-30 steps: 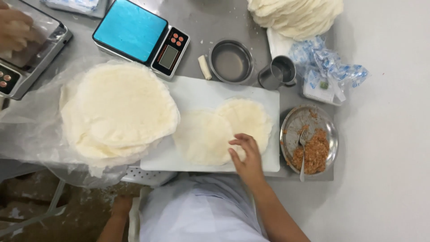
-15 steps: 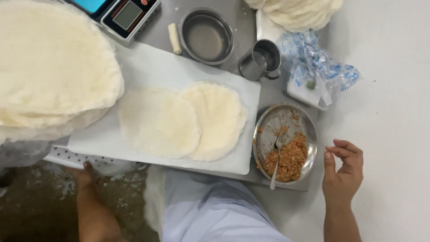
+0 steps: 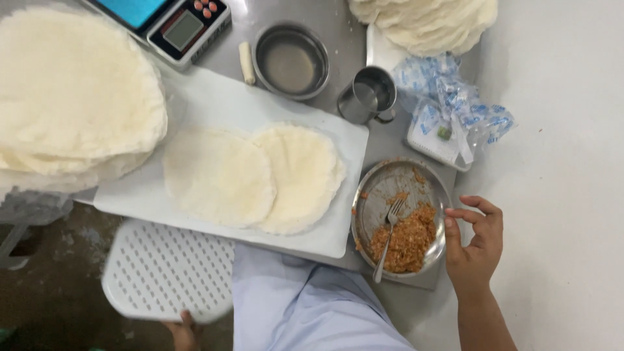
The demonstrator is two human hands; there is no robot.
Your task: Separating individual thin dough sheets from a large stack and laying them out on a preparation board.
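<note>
— Two hands were in view, weren't they? How were they posed?

— Yes. The right hand [image 3: 473, 244] hung at the right edge of the steel table [image 3: 338, 32], fingers loosely curled and parted, its fingertips just touching the rim of the round metal plate [image 3: 374, 201]. It gripped nothing. The left hand [image 3: 184, 330] was low at the bottom of the view, below the table's front edge; only a thumb and a bit of palm showed, pinched on the lower edge of a white perforated tray [image 3: 169, 270].

— And what did the plate look like?

— Shallow and shiny, near the table's front right corner, with a heap of orange-brown crumbly filling [image 3: 408, 239] on its near side and a fork [image 3: 388, 237] lying in it, handle toward the person.

— What lay beside it?

— A white cutting board [image 3: 214, 97] with two thin pale round wrappers [image 3: 253, 179], overlapping. A tall stack of the same wrappers [image 3: 71, 91] sat at the left edge.
</note>
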